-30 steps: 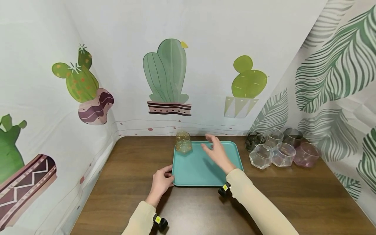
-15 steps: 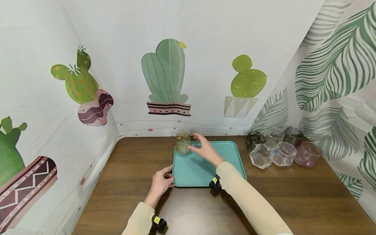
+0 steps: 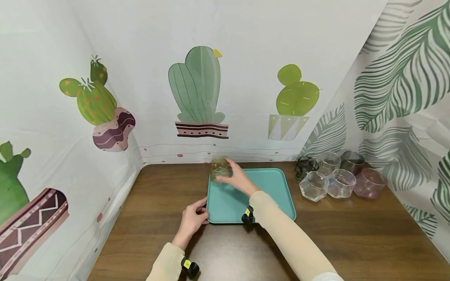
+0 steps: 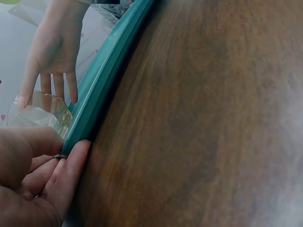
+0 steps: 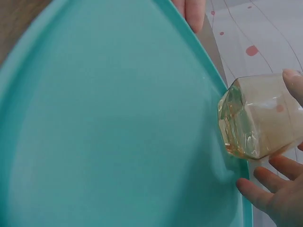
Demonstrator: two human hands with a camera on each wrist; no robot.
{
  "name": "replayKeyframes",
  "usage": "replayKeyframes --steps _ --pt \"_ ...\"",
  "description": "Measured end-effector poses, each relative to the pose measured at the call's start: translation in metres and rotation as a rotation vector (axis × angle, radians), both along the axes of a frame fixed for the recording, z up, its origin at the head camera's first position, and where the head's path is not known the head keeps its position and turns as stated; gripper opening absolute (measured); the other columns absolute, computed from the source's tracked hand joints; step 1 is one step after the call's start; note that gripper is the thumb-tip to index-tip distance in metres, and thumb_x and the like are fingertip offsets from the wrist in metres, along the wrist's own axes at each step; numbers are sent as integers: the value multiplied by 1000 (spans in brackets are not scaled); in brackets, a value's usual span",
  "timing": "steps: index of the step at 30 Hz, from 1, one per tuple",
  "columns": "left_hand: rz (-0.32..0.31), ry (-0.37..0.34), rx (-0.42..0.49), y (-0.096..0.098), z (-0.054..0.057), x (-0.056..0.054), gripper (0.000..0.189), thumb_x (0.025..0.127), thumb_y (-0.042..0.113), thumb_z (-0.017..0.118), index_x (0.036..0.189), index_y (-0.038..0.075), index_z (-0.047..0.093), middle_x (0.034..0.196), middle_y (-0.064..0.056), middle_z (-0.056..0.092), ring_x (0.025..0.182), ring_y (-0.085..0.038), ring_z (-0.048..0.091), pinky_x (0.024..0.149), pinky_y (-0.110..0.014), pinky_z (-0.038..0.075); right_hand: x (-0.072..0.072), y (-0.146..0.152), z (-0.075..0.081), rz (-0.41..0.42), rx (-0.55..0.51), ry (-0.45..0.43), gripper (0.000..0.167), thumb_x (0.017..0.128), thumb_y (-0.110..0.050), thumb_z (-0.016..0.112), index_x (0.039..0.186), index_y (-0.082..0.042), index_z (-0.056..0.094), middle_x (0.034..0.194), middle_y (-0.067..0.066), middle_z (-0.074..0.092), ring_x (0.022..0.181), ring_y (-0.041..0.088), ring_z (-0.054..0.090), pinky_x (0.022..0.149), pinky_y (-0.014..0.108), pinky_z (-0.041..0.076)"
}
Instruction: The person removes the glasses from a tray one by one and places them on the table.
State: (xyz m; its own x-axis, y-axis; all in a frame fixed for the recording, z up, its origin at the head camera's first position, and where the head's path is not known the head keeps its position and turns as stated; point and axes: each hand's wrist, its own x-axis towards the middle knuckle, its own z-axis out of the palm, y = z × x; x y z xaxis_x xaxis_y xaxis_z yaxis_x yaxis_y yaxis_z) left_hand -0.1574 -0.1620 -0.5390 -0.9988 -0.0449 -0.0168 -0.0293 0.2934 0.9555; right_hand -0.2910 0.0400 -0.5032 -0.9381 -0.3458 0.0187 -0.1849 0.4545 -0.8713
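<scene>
A teal rectangular tray (image 3: 260, 199) lies on the wooden table. At its front left corner my left hand (image 3: 192, 215) pinches the rim, thumb above and fingers below, as the left wrist view shows close up. An amber faceted drinking glass (image 5: 265, 118) stands upright at the tray's back left corner. My right hand (image 3: 239, 178) grips this glass from the right, thumb on the near side and index finger on the far side. The other fingers (image 5: 270, 178) of that hand are spread beside the glass.
Several more glasses stand at the back right: clear glasses (image 3: 314, 186), a dark grey glass (image 3: 352, 162) and a pink glass (image 3: 370, 183). A black tangled object (image 3: 306, 168) lies beside them. A cactus-printed cloth wall (image 3: 246, 117) rises behind the table.
My right hand has moved left across the tray to the amber glass and put its thumb and fingers around it. The left hand keeps its hold on the tray.
</scene>
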Motion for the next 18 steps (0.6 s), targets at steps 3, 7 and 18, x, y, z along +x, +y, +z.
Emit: replayKeyframes --steps 3,7,18 --pt "0 -2 -4 0 1 0 58 84 -12 66 141 -6 60 125 -25 70 95 -26 68 60 -35 67 -1 -3 1 -7 -27 -3 93 93 -41 79 165 -15 27 164 16 35 145 36 42 113 59 47" --pt "-5 -9 -13 0 1 0 57 86 -11 66 142 -5 60 125 -25 69 96 -26 68 60 -34 67 -1 -6 2 -19 -47 -12 92 93 -41 79 165 -15 29 164 15 36 145 36 41 112 60 47" --pt "-13 -21 -2 -1 1 0 58 87 -11 66 144 -6 58 128 -26 68 99 -27 68 63 -37 68 -2 -6 -2 -66 -46 22 85 93 -40 80 162 -16 37 158 15 45 140 36 48 107 56 53"
